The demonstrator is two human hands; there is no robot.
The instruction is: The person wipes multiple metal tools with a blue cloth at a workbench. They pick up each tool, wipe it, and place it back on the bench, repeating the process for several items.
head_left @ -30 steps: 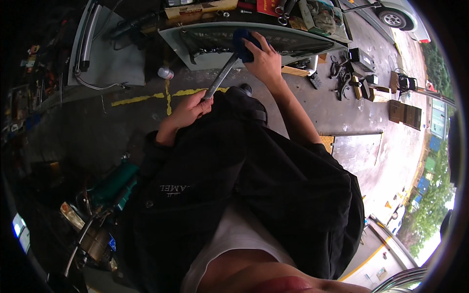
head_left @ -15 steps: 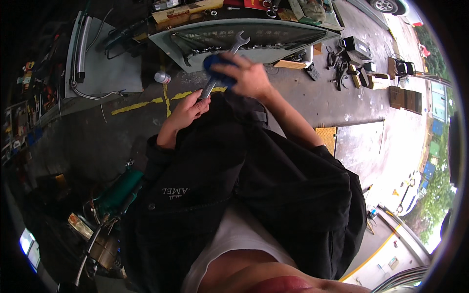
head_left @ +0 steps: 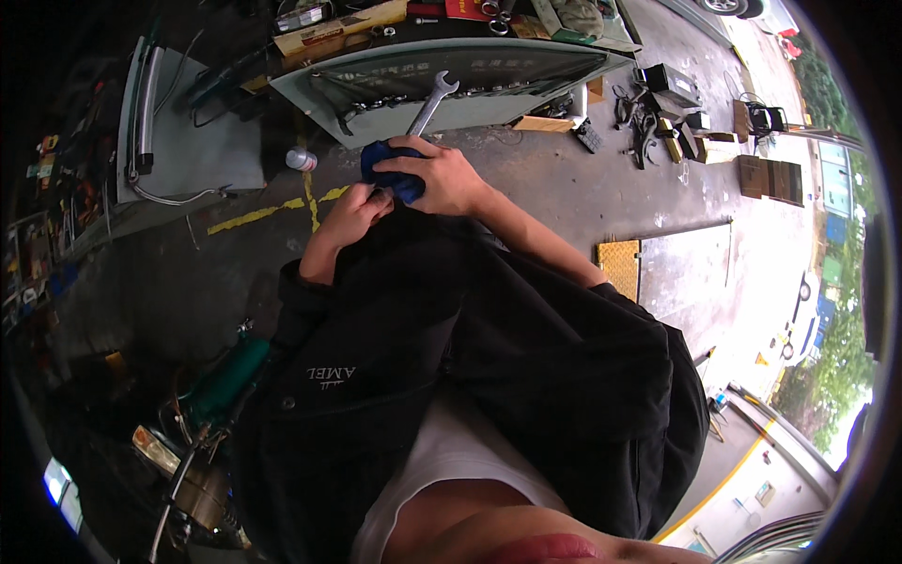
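A large steel wrench (head_left: 429,109) points up and away from me, its open jaw bare at the far end. Wrapped round its shaft is a blue cloth (head_left: 381,162), with my right hand (head_left: 443,179) closed over it. Just below, my left hand (head_left: 349,222) is closed on the wrench's lower end. Fingers and cloth hide the middle and lower part of the shaft. The two hands are close together in front of my dark jacket.
Ahead stands a workbench (head_left: 319,94) with small parts and tools on top. A white spray can (head_left: 301,159) is on the floor by yellow lines. Boxes and dark parts (head_left: 672,113) lie at right. A green machine (head_left: 225,381) is at lower left.
My right hand and the blue cloth have slid down the wrench toward my left hand. The wrench sits slightly lower and further left in view; the whole view has shifted a little.
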